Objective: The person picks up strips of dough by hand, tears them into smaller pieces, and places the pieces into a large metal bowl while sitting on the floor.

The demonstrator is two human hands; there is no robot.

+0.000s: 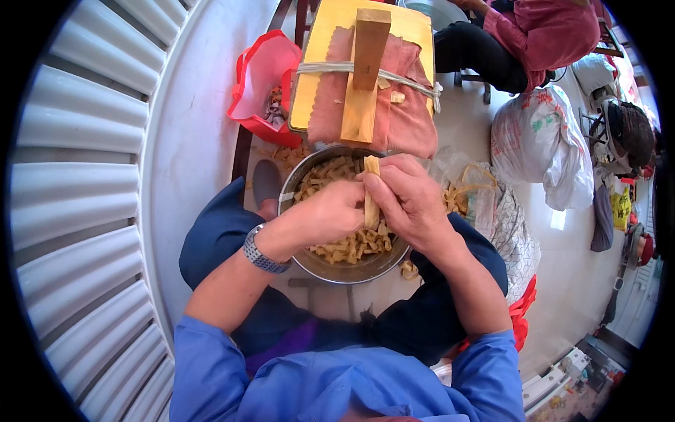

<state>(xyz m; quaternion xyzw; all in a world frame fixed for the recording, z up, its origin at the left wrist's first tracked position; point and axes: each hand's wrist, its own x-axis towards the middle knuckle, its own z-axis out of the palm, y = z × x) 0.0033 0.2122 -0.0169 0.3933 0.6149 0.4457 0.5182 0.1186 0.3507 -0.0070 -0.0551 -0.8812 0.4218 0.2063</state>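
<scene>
Both my hands meet over a round metal bowl (385,267) between my knees. My right hand (411,200) pinches a pale yellow, flat strip (372,200), held upright with its top end showing above the thumb. My left hand (327,214), a metal watch on its wrist, is closed against the strip's left side; its fingertips are partly hidden. What the strip is made of I cannot tell. Many short pieces of the same yellow colour (351,247) lie in the bowl beneath my hands.
Beyond the bowl stands a yellow board (323,17) with a pink cloth (408,63) and a wooden block (370,53) tied on. A red bag (242,84) is at its left. White sacks (541,141) and a seated person (520,42) are right. A white radiator (77,190) lines the left.
</scene>
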